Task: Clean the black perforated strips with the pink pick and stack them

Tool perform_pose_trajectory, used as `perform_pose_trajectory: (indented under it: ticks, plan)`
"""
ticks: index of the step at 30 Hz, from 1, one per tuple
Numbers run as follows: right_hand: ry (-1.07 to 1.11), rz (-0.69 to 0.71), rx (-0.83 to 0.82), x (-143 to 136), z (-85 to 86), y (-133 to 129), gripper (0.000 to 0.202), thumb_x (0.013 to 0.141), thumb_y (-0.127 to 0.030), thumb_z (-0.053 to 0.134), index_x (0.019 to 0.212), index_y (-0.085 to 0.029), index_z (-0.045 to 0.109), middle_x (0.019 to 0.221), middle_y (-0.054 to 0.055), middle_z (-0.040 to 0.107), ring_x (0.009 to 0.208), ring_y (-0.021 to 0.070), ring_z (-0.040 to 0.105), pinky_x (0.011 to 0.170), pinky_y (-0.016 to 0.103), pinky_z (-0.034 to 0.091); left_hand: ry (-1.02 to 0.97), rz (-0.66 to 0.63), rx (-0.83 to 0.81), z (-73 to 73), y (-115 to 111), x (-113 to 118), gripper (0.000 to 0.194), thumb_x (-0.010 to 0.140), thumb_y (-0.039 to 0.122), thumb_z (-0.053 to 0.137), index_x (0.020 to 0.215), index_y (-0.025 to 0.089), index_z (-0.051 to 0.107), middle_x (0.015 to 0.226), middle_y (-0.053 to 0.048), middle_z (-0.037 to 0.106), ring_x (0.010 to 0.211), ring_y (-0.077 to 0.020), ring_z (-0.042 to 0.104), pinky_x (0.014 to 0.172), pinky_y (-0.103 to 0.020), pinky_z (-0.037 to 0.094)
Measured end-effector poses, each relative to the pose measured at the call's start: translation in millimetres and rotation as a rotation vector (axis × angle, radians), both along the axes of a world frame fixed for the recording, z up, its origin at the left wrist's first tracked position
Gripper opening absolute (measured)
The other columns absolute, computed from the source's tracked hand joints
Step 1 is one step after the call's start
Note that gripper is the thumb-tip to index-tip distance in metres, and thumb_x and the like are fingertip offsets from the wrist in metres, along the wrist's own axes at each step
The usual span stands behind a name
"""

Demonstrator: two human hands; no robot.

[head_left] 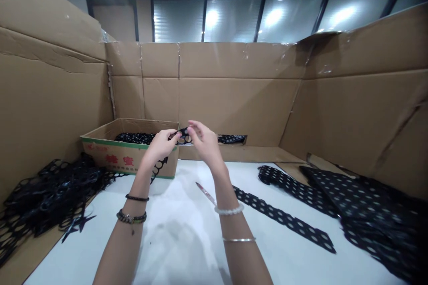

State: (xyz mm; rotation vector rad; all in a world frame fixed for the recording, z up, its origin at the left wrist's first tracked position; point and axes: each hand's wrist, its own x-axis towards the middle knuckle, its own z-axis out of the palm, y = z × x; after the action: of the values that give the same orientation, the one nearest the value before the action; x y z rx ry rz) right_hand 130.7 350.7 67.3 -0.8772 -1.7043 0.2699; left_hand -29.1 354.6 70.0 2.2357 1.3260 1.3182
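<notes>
A short black strip with round holes (183, 136) is stretched between my two hands, above the far part of the white surface. My left hand (162, 144) pinches its left end, and a narrow holed piece (158, 168) hangs below that hand. The right end is between the thumb and fingers of my right hand (204, 140). Beneath my right forearm lies a slim pointed tool (205, 193), its rear part hidden by the wrist. To the right, a long black perforated strip (284, 219) lies flat on the white surface (180, 231).
An open cardboard box (133, 155) with black pieces inside stands at the back left. Tangled black scraps (56, 191) are heaped at the left. Black perforated sheets (371, 209) pile up at the right, beside a curled strip (294, 189). Tall cardboard walls (234, 102) surround the surface.
</notes>
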Motion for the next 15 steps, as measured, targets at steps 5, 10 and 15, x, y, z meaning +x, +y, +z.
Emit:
perform_pose_trajectory:
  ticks: [5,10,15]
  plan:
    - [0.215,0.268,-0.178,-20.3,-8.9,7.3,0.030,0.079,-0.042,0.057,0.082,-0.014,0.066,0.079,0.008,0.069,0.073,0.0172,0.062,0.070,0.030,0.048,-0.120,-0.166,0.024,5.5,-8.9,6.2,0.028,0.084,0.035,0.048,0.088,0.014,0.066,0.087,-0.008,0.069,0.081,-0.0185,0.062,0.073,-0.027,0.046]
    - [0.357,0.459,-0.384,-18.3,-7.8,14.8,0.053,0.081,-0.061,0.044,0.092,-0.013,0.063,0.090,0.011,0.069,0.077,0.0163,0.065,0.070,0.027,0.049,-0.083,-0.239,-0.062,11.4,-17.5,2.0,0.033,0.083,0.041,0.050,0.094,0.015,0.067,0.094,-0.008,0.070,0.087,-0.0195,0.062,0.076,-0.028,0.047]
    - [0.610,-0.464,-0.247,74.1,5.3,-5.5,0.080,0.087,-0.053,-0.015,0.124,-0.012,0.043,0.106,0.020,0.062,0.094,0.0187,0.064,0.072,0.030,0.050,-0.137,0.015,-0.008,19.2,-22.2,-30.4,0.032,0.079,0.042,0.052,0.087,0.016,0.069,0.093,-0.007,0.071,0.084,-0.0192,0.061,0.073,-0.027,0.046]
